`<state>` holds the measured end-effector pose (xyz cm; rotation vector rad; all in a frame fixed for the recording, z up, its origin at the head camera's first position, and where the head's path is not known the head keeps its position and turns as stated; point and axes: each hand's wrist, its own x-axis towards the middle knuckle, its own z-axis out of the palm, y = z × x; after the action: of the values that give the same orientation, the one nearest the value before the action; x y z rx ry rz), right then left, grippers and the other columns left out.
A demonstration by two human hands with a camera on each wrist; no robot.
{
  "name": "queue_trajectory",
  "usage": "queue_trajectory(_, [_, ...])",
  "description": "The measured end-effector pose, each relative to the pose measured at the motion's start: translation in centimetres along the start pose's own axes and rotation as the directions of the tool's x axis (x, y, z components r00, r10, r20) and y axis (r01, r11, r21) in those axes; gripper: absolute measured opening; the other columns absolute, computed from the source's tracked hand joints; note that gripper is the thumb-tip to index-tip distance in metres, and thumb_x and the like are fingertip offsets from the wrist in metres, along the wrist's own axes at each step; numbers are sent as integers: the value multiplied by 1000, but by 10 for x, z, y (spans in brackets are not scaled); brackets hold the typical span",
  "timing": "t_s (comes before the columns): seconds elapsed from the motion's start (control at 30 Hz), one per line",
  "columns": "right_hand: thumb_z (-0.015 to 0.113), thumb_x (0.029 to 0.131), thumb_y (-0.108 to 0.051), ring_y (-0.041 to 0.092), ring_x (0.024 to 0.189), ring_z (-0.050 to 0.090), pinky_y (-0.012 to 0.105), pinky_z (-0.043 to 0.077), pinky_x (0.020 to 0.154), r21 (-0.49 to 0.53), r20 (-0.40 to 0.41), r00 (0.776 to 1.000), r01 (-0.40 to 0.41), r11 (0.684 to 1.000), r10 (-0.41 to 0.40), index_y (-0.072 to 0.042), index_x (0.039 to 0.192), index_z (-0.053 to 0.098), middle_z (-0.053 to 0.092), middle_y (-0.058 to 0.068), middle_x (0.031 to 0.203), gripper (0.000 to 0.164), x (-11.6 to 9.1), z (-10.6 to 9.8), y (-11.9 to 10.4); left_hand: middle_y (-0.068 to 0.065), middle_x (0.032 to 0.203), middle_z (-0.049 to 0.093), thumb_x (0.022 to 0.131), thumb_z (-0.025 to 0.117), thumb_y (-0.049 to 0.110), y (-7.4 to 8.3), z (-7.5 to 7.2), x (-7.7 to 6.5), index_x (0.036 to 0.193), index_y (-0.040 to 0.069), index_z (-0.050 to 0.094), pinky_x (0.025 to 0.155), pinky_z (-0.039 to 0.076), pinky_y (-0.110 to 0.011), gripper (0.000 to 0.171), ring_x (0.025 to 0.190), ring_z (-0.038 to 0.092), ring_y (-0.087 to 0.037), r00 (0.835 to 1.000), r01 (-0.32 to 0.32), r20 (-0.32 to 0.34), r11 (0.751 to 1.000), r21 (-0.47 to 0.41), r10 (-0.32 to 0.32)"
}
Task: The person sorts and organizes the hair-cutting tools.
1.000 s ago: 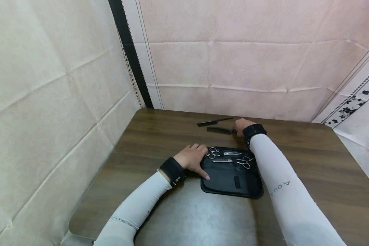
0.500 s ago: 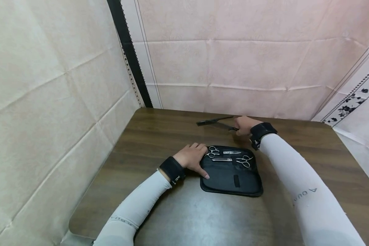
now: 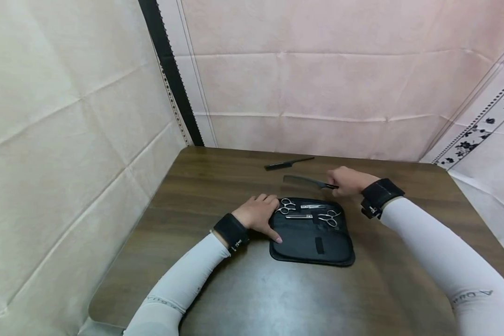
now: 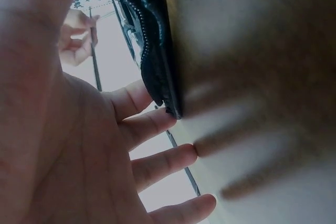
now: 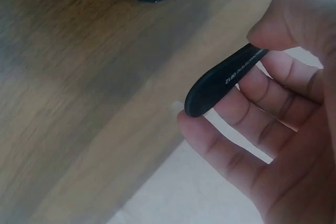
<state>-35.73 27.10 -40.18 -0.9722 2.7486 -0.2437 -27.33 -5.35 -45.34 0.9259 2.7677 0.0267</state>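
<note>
In the head view my right hand (image 3: pixel 347 181) holds a black comb (image 3: pixel 304 179) by its handle, just above the table behind the case. The right wrist view shows thumb and fingers pinching the flat handle (image 5: pixel 218 85), which bears small white print. My left hand (image 3: pixel 258 214) rests at the left edge of an open black zip case (image 3: pixel 298 245), its thumb lying over the border. Fairly straight fingers (image 4: pixel 163 163) touch the zipped edge in the left wrist view. Two pairs of silver scissors, one left (image 3: pixel 286 206) and one right (image 3: pixel 330 218), lie in the case.
A second black comb (image 3: pixel 282 165), with a thin tail, lies near the back of the wooden table (image 3: pixel 218 172). Light cloth (image 3: pixel 332 84) hangs behind the table and on both sides. An empty-looking strap (image 3: pixel 319 245) is on the case's near half.
The right hand has drawn the comb rightward and towards the person, away from the other comb, which stays put. The left hand keeps its place on the case. The view has shifted slightly.
</note>
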Motion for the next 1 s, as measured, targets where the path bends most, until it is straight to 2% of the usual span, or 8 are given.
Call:
queue_trajectory(0.17, [75,83,1,16,70,47,32,41,65,-2,-4,1000,-1,1000,1,-5,93,61,51,2,78,18,-18,-8,-7,-2,160,41,70,75,83,-2,-1,-1,144,18,47,120,36,-51,103,144,40,-25,1000,3,3,1000,-4,-3])
queue_trajectory(0.4, [73,86,0,14,70,49,30,43,65,57,77,997,-18,998,13,-7,96,62,57,1,79,16,-45,-9,-24,-2,159,41,70,76,83,0,-3,-3,142,17,47,120,36,-50,102,143,40,-25,1000,7,9,1000,-4,-7])
queue_trajectory(0.73, [69,86,4,12,69,48,26,42,62,96,113,994,-13,995,2,-6,99,64,55,-1,78,17,-73,11,-41,0,159,41,70,77,82,-1,-1,-3,137,18,49,119,37,-47,97,141,41,-24,1000,13,7,1000,-15,-13])
queue_trajectory(1.0, [70,86,2,8,66,48,24,40,59,107,100,994,-49,993,38,-12,96,62,54,-5,77,19,-100,25,-50,0,160,40,69,76,83,-1,-2,-3,135,19,49,120,35,-48,97,142,40,-24,1000,7,1,1000,-17,-7])
